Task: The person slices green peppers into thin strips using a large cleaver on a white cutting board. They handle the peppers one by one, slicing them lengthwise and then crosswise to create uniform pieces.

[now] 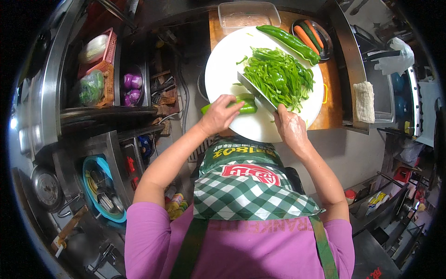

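A round white cutting board (223, 59) lies in front of me. My left hand (220, 115) presses its fingers on a partly cut green pepper (248, 106) at the board's near left. My right hand (292, 129) grips the handle of a cleaver (256, 91), whose blade stands between that pepper and a large heap of sliced green pepper (278, 78). A long whole green pepper (289, 43) rests along the board's far right edge. My right palm hides most of the cleaver's handle.
Behind the board stands a clear plastic container (249, 15). A dark bowl (327, 52) with carrots (305, 38) and a dark green vegetable is at the far right of the wooden table (331, 111). Left are baskets (109, 82) and purple onions (132, 82); a folded cloth (363, 102) hangs right.
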`<state>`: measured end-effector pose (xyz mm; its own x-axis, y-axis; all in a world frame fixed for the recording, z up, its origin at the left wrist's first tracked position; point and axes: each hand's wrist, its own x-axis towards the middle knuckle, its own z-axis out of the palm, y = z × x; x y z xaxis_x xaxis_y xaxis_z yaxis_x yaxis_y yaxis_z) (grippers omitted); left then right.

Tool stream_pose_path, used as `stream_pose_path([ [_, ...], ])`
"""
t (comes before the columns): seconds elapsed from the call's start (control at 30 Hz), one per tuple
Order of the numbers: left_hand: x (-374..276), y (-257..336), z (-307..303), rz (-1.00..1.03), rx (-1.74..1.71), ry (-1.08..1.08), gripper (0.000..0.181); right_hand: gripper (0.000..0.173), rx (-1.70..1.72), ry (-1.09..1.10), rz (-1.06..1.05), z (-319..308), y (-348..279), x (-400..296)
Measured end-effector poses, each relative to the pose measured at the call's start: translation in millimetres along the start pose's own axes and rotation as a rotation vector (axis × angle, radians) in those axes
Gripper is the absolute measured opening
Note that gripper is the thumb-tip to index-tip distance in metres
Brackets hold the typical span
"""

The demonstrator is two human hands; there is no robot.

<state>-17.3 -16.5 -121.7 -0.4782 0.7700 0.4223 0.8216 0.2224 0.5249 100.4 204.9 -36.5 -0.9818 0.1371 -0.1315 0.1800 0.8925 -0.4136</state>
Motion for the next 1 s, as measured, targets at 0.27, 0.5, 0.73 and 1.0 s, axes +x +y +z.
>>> stream_pose_path([
  [0.27,13.3,-17.8,-11.6,0.007,-0.226,-0.005,0.016,0.012,-0.151,0.049,-0.024,10.6,-16.8,11.6],
  [0.5,13.3,-21.7,-9.1,-0.011,-0.215,-0.099,0.021,0.005,-0.152,0.076,-0.042,30.1,-27.7,23.0],
  [0.73,13.8,-18.4,-10.1,-0.016,-0.179,-0.124,0.021,0.006,-0.143,0.077,-0.06,25.1,-28.9,25.7],
  [1.0,12.5,-17.7,-10.3,-0.14,-0.235,-0.255,0.02,0.006,-0.161,0.047,-0.075,21.2,-32.9,15.9],
])
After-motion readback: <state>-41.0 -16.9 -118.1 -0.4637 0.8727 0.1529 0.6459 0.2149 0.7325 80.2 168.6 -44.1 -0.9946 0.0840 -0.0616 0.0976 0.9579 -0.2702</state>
